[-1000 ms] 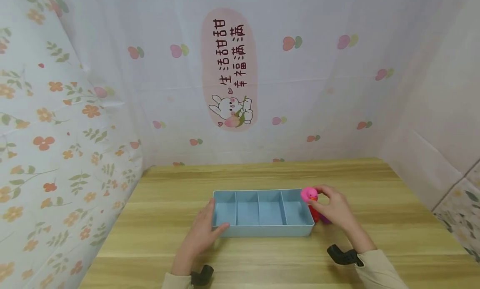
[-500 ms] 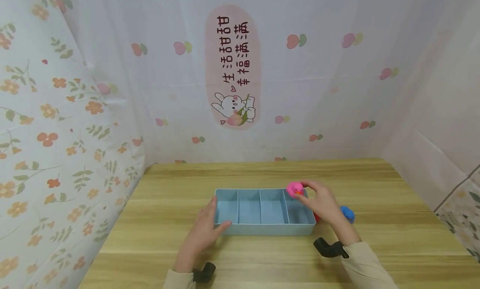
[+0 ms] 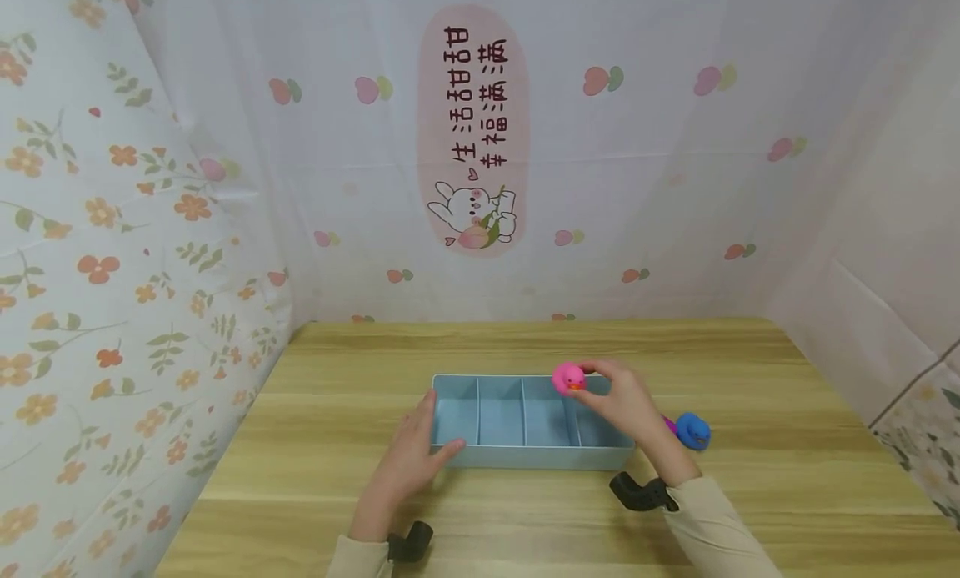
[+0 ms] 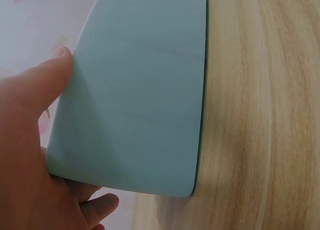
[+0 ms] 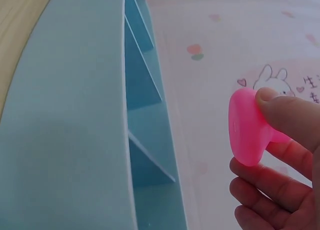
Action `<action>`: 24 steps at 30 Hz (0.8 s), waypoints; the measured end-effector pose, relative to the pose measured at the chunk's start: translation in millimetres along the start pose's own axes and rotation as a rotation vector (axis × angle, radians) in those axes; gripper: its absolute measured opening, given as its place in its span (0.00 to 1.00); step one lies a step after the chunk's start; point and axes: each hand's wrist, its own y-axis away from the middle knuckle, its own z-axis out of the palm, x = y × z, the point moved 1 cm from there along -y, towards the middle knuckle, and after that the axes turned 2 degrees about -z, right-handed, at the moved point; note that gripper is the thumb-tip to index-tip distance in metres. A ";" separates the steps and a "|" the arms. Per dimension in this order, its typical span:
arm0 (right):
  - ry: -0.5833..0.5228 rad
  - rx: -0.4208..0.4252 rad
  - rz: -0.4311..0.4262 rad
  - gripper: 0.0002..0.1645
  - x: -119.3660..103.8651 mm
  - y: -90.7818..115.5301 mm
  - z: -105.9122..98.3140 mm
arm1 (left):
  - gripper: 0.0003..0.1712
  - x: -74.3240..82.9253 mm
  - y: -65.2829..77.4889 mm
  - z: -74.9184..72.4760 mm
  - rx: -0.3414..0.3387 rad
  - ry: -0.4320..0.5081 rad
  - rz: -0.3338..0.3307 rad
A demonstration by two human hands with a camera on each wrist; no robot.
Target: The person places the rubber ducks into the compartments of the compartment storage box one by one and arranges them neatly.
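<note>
A light blue box with several compartments (image 3: 532,458) sits on the wooden table. At its left end my left hand (image 3: 408,457) rests along the end wall, fingers straight and thumb across the front rim. In the left wrist view the thumb touches the rim of the box wall (image 4: 135,100). My right hand (image 3: 622,401) pinches a pink rubber duck (image 3: 567,379) between thumb and fingers. The duck is held above the box, overlapping the divider between the two rightmost compartments in the head view. The right wrist view shows the duck's smooth underside (image 5: 245,127).
To the right of the box, a blue rubber duck (image 3: 693,430) stands on the table (image 3: 780,461). Beside it a purple thing (image 3: 669,425) shows, partly hidden by my right arm. A printed cloth (image 3: 675,186) hangs behind the table.
My right hand has carried the pink duck leftward from the box's right end to over its right half. The blue duck has come into view; the red thing is now hidden. Left hand stays put.
</note>
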 end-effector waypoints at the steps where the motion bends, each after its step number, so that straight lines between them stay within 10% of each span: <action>1: 0.001 -0.007 -0.004 0.24 -1.5 -0.9 2.2 | 0.52 0.0 0.5 -0.1 0.003 0.005 0.004; 24: -0.047 -0.108 -0.032 0.23 -44.4 -25.4 44.9 | 0.53 2.6 -0.6 -2.1 -0.009 0.006 -0.012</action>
